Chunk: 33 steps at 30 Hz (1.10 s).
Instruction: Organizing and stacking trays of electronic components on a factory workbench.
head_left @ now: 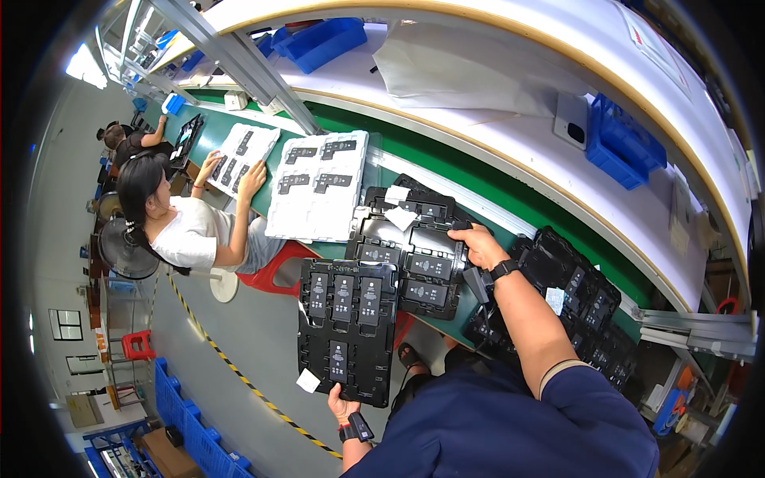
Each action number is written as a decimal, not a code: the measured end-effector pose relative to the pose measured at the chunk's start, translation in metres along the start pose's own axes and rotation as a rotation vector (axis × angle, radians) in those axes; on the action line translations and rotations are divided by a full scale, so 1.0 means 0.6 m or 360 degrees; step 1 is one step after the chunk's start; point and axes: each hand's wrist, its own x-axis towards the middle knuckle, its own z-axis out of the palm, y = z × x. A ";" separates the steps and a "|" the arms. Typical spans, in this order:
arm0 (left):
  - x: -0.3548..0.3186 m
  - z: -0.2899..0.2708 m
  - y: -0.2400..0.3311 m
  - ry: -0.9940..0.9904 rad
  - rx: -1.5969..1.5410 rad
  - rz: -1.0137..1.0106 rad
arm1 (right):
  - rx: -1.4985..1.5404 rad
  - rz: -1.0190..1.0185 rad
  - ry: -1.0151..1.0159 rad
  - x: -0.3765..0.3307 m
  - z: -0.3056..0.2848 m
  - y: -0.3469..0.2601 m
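Near the bottom, my left hand (343, 405) is closed on the near edge of a black plastic tray (373, 381). Flat black phone batteries (343, 299) lie in its far slots, and one more sits lower down; a white paper slip (307, 381) sticks out by its left edge. My right hand (480, 247) grips the far right corner of a second black tray (384, 231) at the green bench. That tray also carries batteries (428, 265), and a crumpled white paper (401, 217) rests on it. The first tray overlaps its lower left part.
Stacked black trays (550, 259) stand right of my forearm. White trays (279, 215) with batteries lie on the bench (382, 169), where a co-worker (191, 223) handles one. A shelf with blue bins (625, 143) runs behind. A red stool (275, 271) stands below.
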 end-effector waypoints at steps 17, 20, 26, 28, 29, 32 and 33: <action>0.003 0.001 0.006 0.0027 -0.0084 0.0032 | 0.0128 0.0044 -0.0032 -0.025 -0.024 0.017; -0.006 -0.008 0.021 0.0064 -0.0054 0.0113 | 0.0208 -0.0109 -0.0046 -0.043 -0.037 0.032; -0.006 -0.005 0.051 0.0044 -0.0016 0.0210 | 0.0145 -0.0416 0.0157 -0.140 -0.126 -0.005; -0.005 0.024 0.056 0.0000 -0.0030 0.0196 | 0.0129 -0.0415 0.0288 -0.191 -0.157 -0.024; -0.004 0.041 0.059 -0.0026 -0.0028 0.0176 | 0.0197 -0.0373 0.0350 -0.214 -0.179 -0.029; 0.013 0.044 0.065 -0.0031 0.0002 0.0160 | 0.0377 -0.0297 0.0463 -0.284 -0.204 -0.034; 0.020 0.049 0.065 -0.0024 0.0007 0.0141 | 0.0421 -0.0299 0.0480 -0.303 -0.215 -0.030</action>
